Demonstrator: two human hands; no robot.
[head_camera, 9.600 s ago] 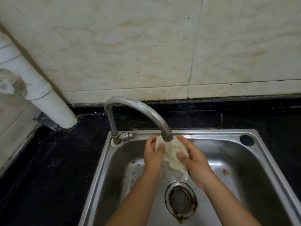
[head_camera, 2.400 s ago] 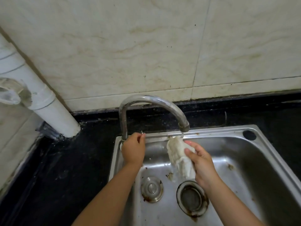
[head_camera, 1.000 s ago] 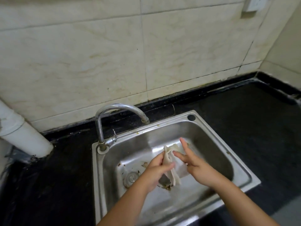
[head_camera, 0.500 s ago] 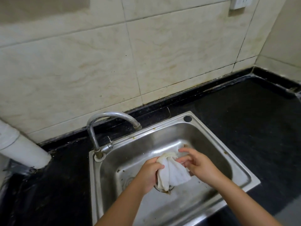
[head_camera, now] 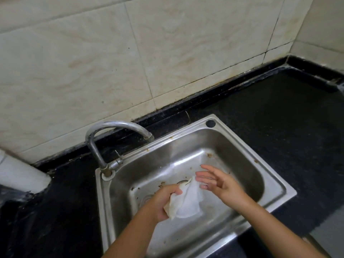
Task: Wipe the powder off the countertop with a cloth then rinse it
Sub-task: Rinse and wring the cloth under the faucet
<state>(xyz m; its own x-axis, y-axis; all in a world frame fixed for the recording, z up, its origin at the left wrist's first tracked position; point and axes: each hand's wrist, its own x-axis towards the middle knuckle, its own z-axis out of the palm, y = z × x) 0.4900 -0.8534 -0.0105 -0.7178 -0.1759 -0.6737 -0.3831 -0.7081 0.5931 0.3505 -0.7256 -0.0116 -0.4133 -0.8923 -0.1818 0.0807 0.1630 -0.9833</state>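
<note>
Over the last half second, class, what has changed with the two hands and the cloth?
The right hand has let go of the cloth and opened, fingers spread beside it. The left hand still grips the cloth over the sink. The faucet is unchanged.

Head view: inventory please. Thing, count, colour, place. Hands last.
Sink: 1, steel, set in the countertop, centre.
Tap: 1, chrome, back left corner of the sink, spout over the basin.
Cloth: 1, white, above the basin, hanging from the left hand.
Countertop: 1, black, around the sink.
Wall tiles: several, cream, behind the countertop.
Pipe: 1, white, far left on the countertop.
Left hand: 1, over the basin, fingers curled round the cloth.
Right hand: 1, over the basin right of the cloth, fingers spread, holding nothing.
</note>
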